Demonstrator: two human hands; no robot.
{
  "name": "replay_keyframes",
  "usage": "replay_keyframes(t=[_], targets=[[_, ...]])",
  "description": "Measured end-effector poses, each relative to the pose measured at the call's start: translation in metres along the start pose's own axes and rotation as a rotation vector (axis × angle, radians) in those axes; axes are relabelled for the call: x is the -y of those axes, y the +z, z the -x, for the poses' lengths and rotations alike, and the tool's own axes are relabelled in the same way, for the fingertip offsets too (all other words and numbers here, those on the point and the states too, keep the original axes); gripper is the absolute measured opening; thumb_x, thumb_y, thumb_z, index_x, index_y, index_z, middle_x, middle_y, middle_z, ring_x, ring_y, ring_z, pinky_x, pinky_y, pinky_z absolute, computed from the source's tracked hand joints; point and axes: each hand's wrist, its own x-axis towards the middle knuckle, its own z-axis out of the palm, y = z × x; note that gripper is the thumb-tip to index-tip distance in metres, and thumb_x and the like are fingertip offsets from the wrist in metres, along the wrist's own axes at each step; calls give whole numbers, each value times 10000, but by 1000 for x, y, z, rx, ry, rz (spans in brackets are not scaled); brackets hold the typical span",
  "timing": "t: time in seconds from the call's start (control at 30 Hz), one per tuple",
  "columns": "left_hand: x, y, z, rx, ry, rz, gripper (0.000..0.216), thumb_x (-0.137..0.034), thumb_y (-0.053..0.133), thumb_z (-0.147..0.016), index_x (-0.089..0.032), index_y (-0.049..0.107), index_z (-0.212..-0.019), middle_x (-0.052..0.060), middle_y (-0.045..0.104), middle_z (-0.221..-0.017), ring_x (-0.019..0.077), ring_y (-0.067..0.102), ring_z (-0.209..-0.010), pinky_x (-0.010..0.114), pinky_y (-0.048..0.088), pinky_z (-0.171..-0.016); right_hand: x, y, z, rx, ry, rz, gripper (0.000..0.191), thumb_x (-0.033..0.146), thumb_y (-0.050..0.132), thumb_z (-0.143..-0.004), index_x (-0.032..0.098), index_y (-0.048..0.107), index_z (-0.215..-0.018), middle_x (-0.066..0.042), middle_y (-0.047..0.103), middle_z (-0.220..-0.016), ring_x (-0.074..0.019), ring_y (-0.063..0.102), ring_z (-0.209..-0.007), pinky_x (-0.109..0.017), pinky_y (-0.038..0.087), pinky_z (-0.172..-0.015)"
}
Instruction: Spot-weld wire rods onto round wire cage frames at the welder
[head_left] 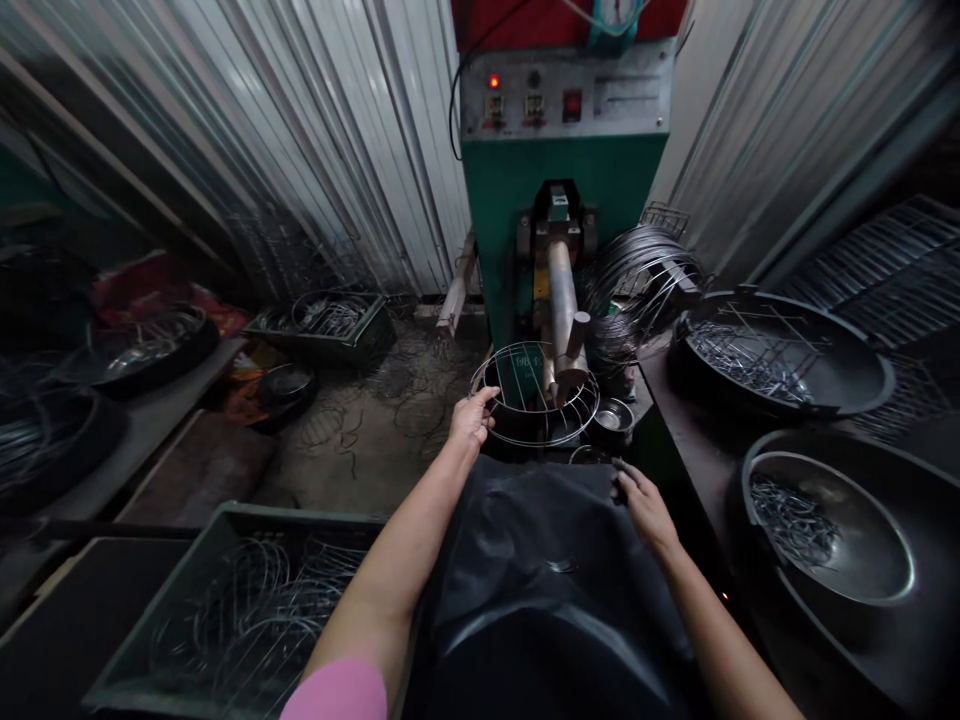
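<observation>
My left hand (472, 415) grips the left rim of a round wire basket frame (534, 395) that sits over the metal arm (562, 300) of a green machine (562, 180). My right hand (643, 505) lies lower and to the right, over the black apron (547, 580) on my lap. Its fingers are pinched on something small and dark that I cannot make out. A small metal bowl (613, 418) stands just right of the wire frame.
Two big black pans of short wire pieces (780, 360) (817, 530) stand on the right bench, with a bundle of wire rings (637, 270) behind. A green crate of wire rings (240, 610) sits at my lower left. Corrugated metal walls close the back.
</observation>
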Motion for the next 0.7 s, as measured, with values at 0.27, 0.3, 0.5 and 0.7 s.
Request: replay_keyframes(t=[0.27, 0.3, 0.5, 0.7], targets=[[-2, -16, -7, 16, -138, -100, 418, -391, 774, -487, -169, 479, -683, -84, 398, -515, 43, 362, -397, 193, 332, -408, -54, -21, 21, -42, 83, 308, 385, 333, 457, -721, 166, 577, -1046, -47, 642, -693, -218, 626, -689, -332, 482, -690], [-8, -19, -12, 28, -185, -148, 432, -443, 761, -504, -170, 498, -710, -66, 438, -546, 59, 407, -421, 217, 378, -434, -56, -20, 20, -34, 78, 310, 360, 341, 457, -720, 171, 584, -1011, -46, 639, -682, -216, 623, -671, -329, 478, -676], [-35, -15, -35, 155, -299, -336, 300, -257, 753, -547, -162, 486, -645, -40, 463, -539, 64, 405, -408, 215, 372, -410, -52, -19, 16, 81, 114, 144, 361, 426, 521, -687, 164, 645, -902, -13, 613, -604, -155, 530, -501, -279, 417, -508], [-13, -19, -18, 78, -159, -102, 298, -143, 713, -507, -165, 434, -607, -99, 317, -460, -1, 192, -356, 137, 136, -347, 12, 5, 22, 103, 108, -333, 389, 430, 665, -685, 162, 632, -966, -49, 662, -779, -127, 577, -580, -231, 432, -507]])
